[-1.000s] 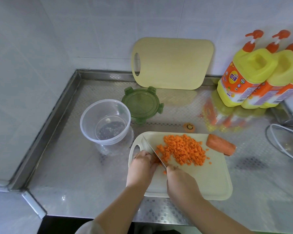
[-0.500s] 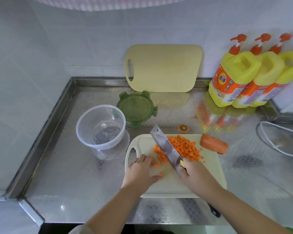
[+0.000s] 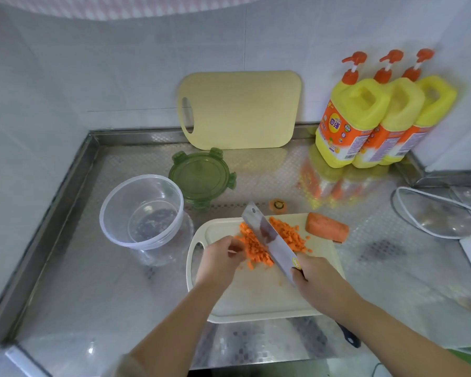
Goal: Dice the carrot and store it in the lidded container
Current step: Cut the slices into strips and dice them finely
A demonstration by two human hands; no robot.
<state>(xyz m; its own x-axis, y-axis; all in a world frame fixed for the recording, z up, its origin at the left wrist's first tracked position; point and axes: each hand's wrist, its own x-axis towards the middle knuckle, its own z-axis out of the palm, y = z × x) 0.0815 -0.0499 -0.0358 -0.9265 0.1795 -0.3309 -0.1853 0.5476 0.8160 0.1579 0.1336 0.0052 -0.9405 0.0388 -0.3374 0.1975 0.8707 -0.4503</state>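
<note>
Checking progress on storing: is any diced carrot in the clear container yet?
No, the clear container holds no carrot; the diced carrot lies on the cutting board.

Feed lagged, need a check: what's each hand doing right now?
Left hand: open, fingers against the diced carrot, holding nothing.
Right hand: closed on the knife.

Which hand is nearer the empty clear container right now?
Left. The left hand sits at the board's left end, just right of the clear container. The right hand, gripping the knife, is farther right.
</note>
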